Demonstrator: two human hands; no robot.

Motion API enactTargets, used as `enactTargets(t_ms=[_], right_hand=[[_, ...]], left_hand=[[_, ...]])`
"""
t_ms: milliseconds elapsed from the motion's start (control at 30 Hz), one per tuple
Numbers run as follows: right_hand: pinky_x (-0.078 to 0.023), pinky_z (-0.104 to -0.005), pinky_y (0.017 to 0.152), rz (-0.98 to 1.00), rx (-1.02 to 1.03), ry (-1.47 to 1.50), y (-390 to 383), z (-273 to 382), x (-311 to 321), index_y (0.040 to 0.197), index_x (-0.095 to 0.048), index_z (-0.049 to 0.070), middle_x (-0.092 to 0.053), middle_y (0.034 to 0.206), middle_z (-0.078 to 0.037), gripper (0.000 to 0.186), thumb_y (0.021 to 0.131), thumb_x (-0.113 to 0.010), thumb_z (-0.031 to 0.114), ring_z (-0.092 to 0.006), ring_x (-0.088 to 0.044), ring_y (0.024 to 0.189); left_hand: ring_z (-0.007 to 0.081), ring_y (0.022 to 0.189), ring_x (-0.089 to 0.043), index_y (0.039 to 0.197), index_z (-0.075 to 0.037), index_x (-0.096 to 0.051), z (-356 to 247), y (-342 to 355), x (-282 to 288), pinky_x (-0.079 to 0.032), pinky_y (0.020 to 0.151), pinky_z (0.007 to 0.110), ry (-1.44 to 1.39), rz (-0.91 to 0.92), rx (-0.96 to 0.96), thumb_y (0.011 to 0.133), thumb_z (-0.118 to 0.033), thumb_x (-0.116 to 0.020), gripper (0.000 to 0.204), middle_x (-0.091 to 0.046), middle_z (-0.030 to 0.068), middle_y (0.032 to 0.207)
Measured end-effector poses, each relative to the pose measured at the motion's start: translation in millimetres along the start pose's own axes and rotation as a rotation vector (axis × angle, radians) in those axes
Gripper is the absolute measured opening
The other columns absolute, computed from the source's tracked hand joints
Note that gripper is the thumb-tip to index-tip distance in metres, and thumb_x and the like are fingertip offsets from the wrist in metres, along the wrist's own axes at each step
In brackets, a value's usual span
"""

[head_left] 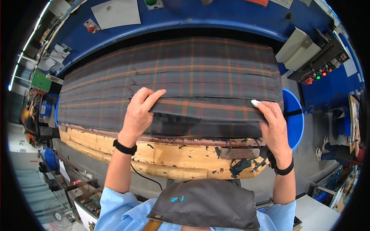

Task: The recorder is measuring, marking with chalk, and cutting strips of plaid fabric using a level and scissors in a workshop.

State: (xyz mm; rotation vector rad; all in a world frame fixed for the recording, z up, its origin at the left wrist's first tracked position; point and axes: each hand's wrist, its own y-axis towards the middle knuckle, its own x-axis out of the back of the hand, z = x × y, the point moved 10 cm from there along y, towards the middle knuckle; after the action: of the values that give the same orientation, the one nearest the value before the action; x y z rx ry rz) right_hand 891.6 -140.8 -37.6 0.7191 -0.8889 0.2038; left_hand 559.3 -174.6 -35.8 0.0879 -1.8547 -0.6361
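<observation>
My left hand [139, 111] and right hand [274, 122] grasp 1 plaid fabric strip [208, 107] between them. More plaid fabric [181, 65] lies just beyond.

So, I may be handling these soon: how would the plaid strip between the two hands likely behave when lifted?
The plaid strip is probably floppy: it looks long and thin, with the left hand and right hand near opposite ends. It is likely light for its length, given its thin edge. It might slide, since gaps show between the plaid layers beyond it.
</observation>
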Motion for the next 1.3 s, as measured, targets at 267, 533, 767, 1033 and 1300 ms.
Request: enactTargets(t_ms=[267,533,767,1033,1300], right_hand=[[-0.053,-0.0409,0.081,0.252,-0.006,-0.169,-34.0,-15.3,-42.0,0.129,-0.068,0.009,-0.058,0.098,-0.009,0.061,0.073,-0.066,-0.015,-0.0289,-0.058,0.094],[-0.049,-0.0423,0.088,0.340,-0.018,-0.064,-45.3,-27.0,-50.3,0.136,-0.061,0.009,-0.057,0.111,-0.010,0.071,0.071,-0.087,0.010,-0.0300,-0.056,0.102],[-0.043,-0.0438,0.098,0.399,-0.014,-0.117,-53.9,-31.6,-53.1,0.132,-0.064,0.008,-0.058,0.121,-0.011,0.066,0.072,-0.089,0.018,-0.0310,-0.054,0.115],[-0.043,-0.0464,0.105,0.363,-0.083,-0.085,-44.9,-30.3,-39.5,0.129,-0.064,0.005,-0.058,0.127,-0.014,0.064,0.071,-0.089,0.016,-0.0354,-0.053,0.123],[-0.041,-0.0495,0.107,0.414,-0.045,-0.128,-47.2,-23.9,-56.6,0.126,-0.064,0.004,-0.057,0.127,-0.016,0.069,0.063,-0.089,0.011,-0.0388,-0.050,0.128]], left_hand=[[0.0276,0.094,-0.055,0.131,-0.009,-0.064,7.6,-53.6,-35.5,-0.044,0.085,0.041,0.073,0.348,-0.065,0.066,0.000,-0.082,0.068,-0.054,0.0074,0.099],[0.0306,0.115,-0.055,0.131,-0.011,-0.064,29.9,-76.2,-49.3,-0.043,0.098,0.045,-0.045,0.418,0.078,0.068,-0.015,-0.091,0.069,-0.058,0.0087,0.121],[0.0329,0.117,-0.054,0.129,-0.009,-0.064,33.3,-80.3,-48.2,-0.043,0.103,0.045,-0.041,0.461,0.086,0.070,-0.018,-0.091,0.065,-0.059,0.0100,0.123],[0.0186,0.115,-0.061,0.145,-0.004,-0.055,47.7,-46.6,-43.7,-0.050,0.101,0.033,-0.532,0.215,0.423,0.095,-0.017,-0.075,0.056,-0.065,0.0099,0.131],[0.0179,0.119,-0.061,0.143,-0.003,-0.057,41.8,-61.7,-54.3,-0.051,0.100,0.034,-0.687,0.065,0.533,0.100,-0.016,-0.069,0.046,-0.063,0.0096,0.133]])
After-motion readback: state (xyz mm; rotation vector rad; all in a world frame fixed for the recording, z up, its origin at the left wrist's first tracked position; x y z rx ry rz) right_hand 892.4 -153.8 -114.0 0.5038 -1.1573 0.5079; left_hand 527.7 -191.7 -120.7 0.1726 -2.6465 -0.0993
